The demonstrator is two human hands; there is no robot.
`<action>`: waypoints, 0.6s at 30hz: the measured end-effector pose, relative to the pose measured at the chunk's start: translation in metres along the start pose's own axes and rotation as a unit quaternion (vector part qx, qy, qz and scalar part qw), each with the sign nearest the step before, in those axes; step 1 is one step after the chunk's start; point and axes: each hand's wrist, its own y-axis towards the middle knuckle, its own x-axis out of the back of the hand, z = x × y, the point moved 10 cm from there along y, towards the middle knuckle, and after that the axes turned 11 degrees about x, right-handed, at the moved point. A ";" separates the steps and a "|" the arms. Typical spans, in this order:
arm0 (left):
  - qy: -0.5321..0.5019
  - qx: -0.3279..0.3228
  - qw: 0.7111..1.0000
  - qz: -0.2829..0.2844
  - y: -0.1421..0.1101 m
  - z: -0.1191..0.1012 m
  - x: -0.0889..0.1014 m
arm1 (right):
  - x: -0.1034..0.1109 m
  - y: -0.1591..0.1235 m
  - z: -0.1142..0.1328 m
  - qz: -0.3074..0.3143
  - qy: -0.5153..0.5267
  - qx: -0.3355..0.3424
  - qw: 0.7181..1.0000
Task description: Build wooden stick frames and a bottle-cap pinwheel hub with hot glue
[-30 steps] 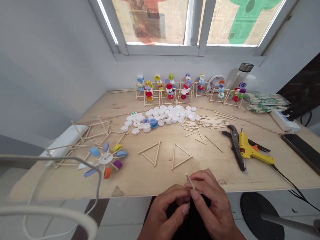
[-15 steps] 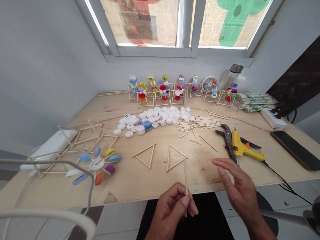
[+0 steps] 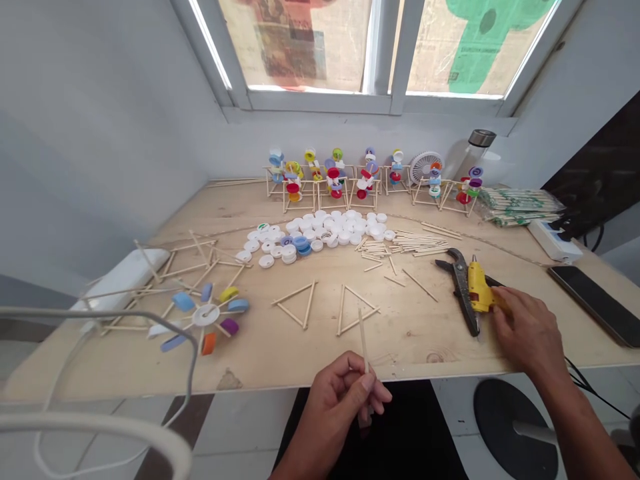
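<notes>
Left hand [image 3: 343, 393]: fingers [image 3: 373, 387] closed with the thumb on a thin wooden stick [image 3: 363, 340], gripping it near its lower part. Stick stands almost upright, tip rising over the table edge toward the second stick triangle. Hand is below the edge of the plywood table [image 3: 400, 353], not touching it.

Right hand [image 3: 530, 330]: resting at the rear of a yellow glue gun [image 3: 477, 287], fingers [image 3: 505, 300] slightly curved and touching the gun. Hand hides part of the gun, so a firm grip is hard to confirm. Gun lies on the table beside black-handled metal snips [image 3: 463, 290], the two touching or nearly so.

Table, centre: two stick triangles [image 3: 295, 303] [image 3: 357, 310] lie flat, just apart. Behind them are a heap of white bottle caps [image 3: 320, 230], with some blue ones at its left end, and loose cut sticks [image 3: 415, 243].

Left side: a pinwheel of coloured caps on sticks [image 3: 206, 315] lies flat, beside a stick frame [image 3: 190, 267].

Along the wall: a row of stick stands with coloured caps [image 3: 365, 177], a small white fan [image 3: 425, 167] and a glass bottle [image 3: 475, 153].

Right side: a plastic-wrapped bundle of sticks [image 3: 517, 207], a power strip [image 3: 553, 241] and a smartphone [image 3: 595, 300].
</notes>
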 end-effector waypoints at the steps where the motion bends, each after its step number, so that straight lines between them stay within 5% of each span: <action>1: -0.003 0.001 1.000 0.001 0.000 0.001 0.001 | 0.002 0.001 0.000 -0.006 -0.002 0.000 1.000; 5: -0.022 0.004 1.000 -0.001 0.002 0.004 0.002 | 0.024 0.003 0.014 -0.066 0.026 -0.024 0.997; 8: -0.025 0.006 1.000 0.003 0.003 0.005 -0.001 | 0.043 0.005 0.045 -0.095 0.149 -0.035 0.984; 14: -0.012 -0.009 1.000 0.014 0.003 0.007 -0.008 | 0.059 0.010 0.184 0.024 0.423 0.122 0.897; 18: -0.015 -0.052 0.998 -0.008 -0.001 0.005 -0.001 | 0.059 0.008 0.233 0.081 0.476 0.152 0.862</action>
